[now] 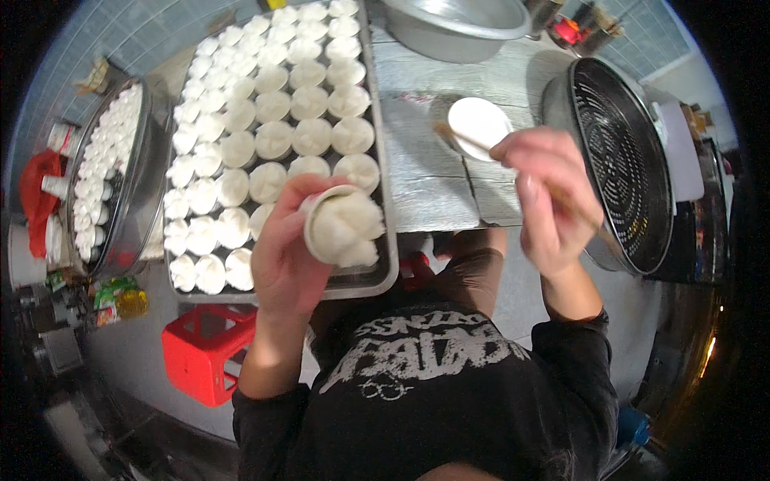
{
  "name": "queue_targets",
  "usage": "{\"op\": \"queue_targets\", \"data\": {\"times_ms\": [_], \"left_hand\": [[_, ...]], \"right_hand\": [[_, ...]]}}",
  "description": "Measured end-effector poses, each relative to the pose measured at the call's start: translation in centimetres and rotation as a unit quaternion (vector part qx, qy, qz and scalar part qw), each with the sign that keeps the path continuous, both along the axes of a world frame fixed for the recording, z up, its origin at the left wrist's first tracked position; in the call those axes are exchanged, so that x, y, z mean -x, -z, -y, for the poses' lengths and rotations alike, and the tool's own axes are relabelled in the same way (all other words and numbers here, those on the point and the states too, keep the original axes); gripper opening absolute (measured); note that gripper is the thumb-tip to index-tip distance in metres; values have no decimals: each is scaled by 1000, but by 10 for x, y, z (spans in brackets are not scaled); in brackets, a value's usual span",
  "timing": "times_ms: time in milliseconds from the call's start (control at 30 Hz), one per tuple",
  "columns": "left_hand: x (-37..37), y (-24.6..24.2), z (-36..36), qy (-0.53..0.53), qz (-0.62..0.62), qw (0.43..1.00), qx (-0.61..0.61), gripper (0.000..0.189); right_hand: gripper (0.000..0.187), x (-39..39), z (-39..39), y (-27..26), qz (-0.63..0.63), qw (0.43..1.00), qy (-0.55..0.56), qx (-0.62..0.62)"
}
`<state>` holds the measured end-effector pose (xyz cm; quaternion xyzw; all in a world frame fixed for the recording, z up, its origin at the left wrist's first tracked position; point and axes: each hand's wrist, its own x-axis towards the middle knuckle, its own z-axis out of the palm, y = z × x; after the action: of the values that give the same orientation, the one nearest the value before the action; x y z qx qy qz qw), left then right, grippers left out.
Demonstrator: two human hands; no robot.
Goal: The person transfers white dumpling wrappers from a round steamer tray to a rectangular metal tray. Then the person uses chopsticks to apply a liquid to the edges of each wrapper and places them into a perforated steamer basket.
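My left hand (287, 246) is wrapped around a small white cup (310, 225), tilted so its mouth faces right. A soft, lumpy white mass (349, 231) fills the cup and bulges over the rim. In my right hand (553, 186) is a thin wooden stick (472, 139), slightly blurred; its brown tip points left, in front of a round white dish or cup (481, 120) on the table. The stick does not touch the filled cup. Below and behind my left hand lies a large metal tray (390, 264) with rows of similar filled cups (274, 141).
A grey metal basin (457, 36) stands at the table's back. To the right leans a round perforated steamer (619, 162). At left, a round metal pan (138, 198) holds more cups. A red plastic stool (204, 355) is below the tray. The wood-look table (421, 186) has a near edge.
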<state>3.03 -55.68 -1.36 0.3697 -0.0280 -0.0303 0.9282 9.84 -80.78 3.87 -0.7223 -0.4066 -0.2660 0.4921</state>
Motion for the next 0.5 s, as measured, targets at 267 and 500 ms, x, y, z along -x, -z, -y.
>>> {"op": "queue_targets", "data": {"times_ms": [267,500], "left_hand": [[8,16,3,1,3,995,98,44],[7,21,0,45,-56,983,167,49]], "right_hand": [[13,-60,56,79,-199,950,172,169],[12,-56,57,77,-239,954,181,26]]}}
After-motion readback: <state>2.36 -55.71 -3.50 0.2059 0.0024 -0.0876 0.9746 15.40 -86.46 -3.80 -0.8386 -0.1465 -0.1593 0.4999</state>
